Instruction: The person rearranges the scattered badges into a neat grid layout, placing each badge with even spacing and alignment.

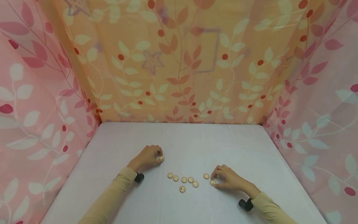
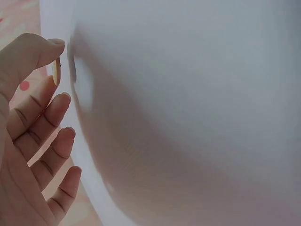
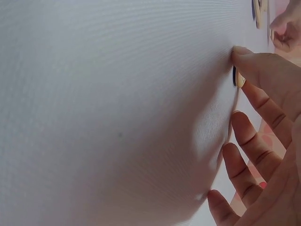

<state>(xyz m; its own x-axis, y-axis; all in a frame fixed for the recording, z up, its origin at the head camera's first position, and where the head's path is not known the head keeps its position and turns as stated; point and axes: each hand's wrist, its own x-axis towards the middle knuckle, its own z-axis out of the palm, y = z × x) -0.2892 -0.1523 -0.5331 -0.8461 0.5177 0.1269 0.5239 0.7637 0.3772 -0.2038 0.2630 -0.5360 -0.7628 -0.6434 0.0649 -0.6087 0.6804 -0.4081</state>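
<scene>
My left hand [image 1: 149, 156] pinches a round, pale wooden button [image 1: 162, 158] between thumb and index finger. In the left wrist view that button [image 2: 57, 71] is seen edge-on, a little off the white cloth, with the other fingers spread loosely below. Farther right and nearer the front, my right hand [image 1: 230, 179] has thumb and index finger on opposite edges of another button [image 1: 213, 183]. The right wrist view shows this button [image 3: 240, 78] close over the cloth, mostly hidden behind the thumb. Just left of the right fingertips lies a loose button [image 1: 206, 176].
Between the hands, several more buttons [image 1: 184, 179] lie in an uneven row, with one button [image 1: 182, 189] nearer the front. A white cloth [image 1: 179, 143] covers the table. Patterned curtains [image 1: 179, 93] stand along its back and both sides.
</scene>
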